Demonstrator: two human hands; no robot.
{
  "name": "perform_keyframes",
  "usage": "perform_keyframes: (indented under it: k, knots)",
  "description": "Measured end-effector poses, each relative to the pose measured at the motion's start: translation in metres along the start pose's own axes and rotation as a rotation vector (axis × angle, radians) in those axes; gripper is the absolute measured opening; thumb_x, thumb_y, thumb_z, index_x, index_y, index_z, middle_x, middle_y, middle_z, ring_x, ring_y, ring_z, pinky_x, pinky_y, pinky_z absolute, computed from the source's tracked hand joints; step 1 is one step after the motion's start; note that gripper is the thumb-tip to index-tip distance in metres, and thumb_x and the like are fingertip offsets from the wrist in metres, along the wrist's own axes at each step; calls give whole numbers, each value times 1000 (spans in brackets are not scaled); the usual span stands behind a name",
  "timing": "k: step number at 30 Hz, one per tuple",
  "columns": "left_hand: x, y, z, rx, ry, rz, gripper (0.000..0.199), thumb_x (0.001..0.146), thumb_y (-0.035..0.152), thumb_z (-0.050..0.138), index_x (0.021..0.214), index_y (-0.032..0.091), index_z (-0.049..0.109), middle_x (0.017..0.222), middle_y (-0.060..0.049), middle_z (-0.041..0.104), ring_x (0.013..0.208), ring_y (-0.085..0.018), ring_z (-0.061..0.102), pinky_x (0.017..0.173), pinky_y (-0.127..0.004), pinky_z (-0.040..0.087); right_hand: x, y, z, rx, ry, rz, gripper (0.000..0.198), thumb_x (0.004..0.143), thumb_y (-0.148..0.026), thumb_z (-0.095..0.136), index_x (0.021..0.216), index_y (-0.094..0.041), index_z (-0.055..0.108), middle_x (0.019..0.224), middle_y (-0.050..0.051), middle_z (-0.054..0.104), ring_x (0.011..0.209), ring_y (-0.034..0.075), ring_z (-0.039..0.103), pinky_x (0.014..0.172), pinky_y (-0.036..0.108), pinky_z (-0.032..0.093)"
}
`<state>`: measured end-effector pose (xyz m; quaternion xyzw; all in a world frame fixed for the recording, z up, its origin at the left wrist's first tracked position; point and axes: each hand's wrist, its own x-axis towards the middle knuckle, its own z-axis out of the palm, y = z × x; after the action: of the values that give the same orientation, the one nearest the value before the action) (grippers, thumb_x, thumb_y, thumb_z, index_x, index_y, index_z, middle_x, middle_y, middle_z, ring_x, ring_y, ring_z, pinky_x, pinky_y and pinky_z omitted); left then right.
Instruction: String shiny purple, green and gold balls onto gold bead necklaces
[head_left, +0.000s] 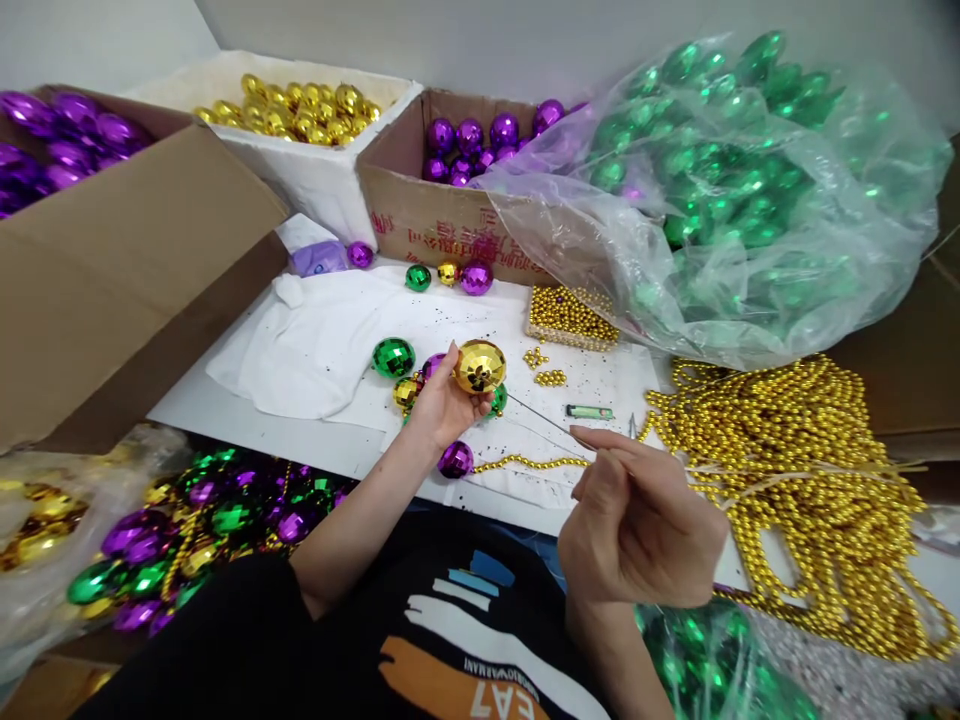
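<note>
My left hand [441, 405] is closed around a shiny gold faceted ball [481, 366] above the white cloth. My right hand [645, 525] pinches a long thin needle [541, 415], whose far end points at the gold ball; whether it touches the ball I cannot tell. Around my left hand lie a green ball [394, 357], a smaller gold ball [406, 393] and a purple ball [455, 459], with others partly hidden behind the fingers. A string of gold beads [532, 462] runs from the purple ball to the right, passing behind my right hand.
Boxes of purple [504, 130] and gold balls [307, 108] stand at the back. A clear bag [787, 290] of green balls bulges at right, above piled gold bead strands [810, 480]. A bead tray [571, 316] and green lighter [589, 411] lie mid-table. An open carton [135, 270] stands left.
</note>
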<state>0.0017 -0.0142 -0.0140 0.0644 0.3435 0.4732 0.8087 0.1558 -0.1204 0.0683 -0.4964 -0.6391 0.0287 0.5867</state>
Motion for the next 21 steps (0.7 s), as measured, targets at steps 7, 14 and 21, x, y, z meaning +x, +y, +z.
perform_keyframes:
  k: [7,14,21]
  knots:
    - [-1,1,3,13,20,-3,55,91,64,51,110,14,65,77,-10,65,63,-17,59,51,-23,46,1,4,10,-32,75,-61,10,92,-11,60,93,-20,64,87,4,75,81,18,74,61,29,58]
    - [-1,-1,2,19,7,4,53,92,62,50,111,15,65,77,-10,65,64,-17,59,52,-23,46,0,5,11,-21,87,-84,13,92,-11,60,100,-21,64,91,5,76,81,17,74,63,29,59]
    - [-2,-2,1,25,5,18,52,90,62,55,108,15,65,78,-10,67,63,-16,60,52,-24,45,5,7,17,-66,50,-156,12,91,-11,63,96,-21,62,90,4,76,80,16,73,65,27,57]
